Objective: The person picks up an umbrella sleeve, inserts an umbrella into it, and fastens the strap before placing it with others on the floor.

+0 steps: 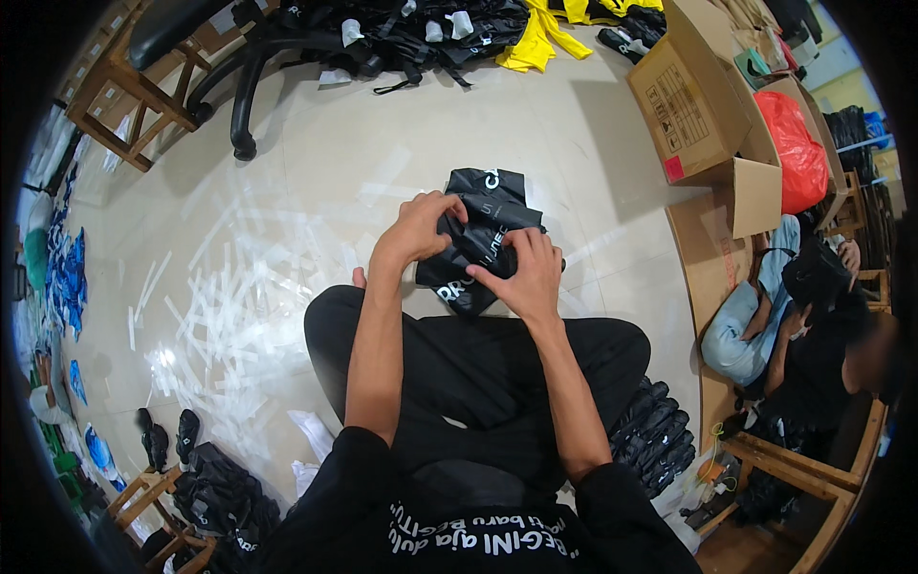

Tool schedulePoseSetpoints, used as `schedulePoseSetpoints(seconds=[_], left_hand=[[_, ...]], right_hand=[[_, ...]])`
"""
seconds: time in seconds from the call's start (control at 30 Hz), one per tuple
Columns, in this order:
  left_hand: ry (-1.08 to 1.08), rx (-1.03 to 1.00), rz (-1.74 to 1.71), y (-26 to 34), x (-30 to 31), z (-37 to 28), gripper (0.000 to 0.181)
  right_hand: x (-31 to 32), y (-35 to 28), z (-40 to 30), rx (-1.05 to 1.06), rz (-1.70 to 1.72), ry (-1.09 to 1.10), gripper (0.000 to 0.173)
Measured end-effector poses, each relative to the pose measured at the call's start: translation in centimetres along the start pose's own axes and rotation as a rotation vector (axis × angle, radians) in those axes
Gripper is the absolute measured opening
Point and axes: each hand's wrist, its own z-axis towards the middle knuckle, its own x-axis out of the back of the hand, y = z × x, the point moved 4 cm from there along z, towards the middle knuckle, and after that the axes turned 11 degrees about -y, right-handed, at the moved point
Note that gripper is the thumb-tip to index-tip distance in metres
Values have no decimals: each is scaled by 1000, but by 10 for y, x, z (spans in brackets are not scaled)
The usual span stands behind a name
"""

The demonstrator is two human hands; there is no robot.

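Note:
A black bundle of thin, shiny material (488, 208) with white lettering lies on the tiled floor before my crossed legs, partly rolled or folded. My left hand (430, 226) curves over its left side, the thumb and fingers apart. At the lower right of the bundle, my right hand (527, 269) rests with its fingers bent over the material and the thumb spread to the left. How firmly either hand presses on it is hard to tell. Part of the bundle is hidden under the right hand.
Strips of clear tape or film (237, 323) litter the floor at left. Black bundles (652, 438) are stacked beside my right knee. An opened cardboard box (703, 107) stands at upper right, a seated person (803, 323) below it. Black and yellow garments (531, 43) and a chair base (244, 93) lie ahead.

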Motion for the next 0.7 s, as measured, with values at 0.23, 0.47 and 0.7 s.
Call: schedulePoseSetpoints(seconds=[0.23,0.47,0.7], left_hand=[[81,46,114,21,15,-3,21],[-253,260,177,-1,5,-15,19],[429,-135,-69,6,14,5,34]], right_hand=[[4,0,3,96,-64,109,15],[26,-5,23,66,33,192,24],[-14,25,71,63,-87,-349,26]])
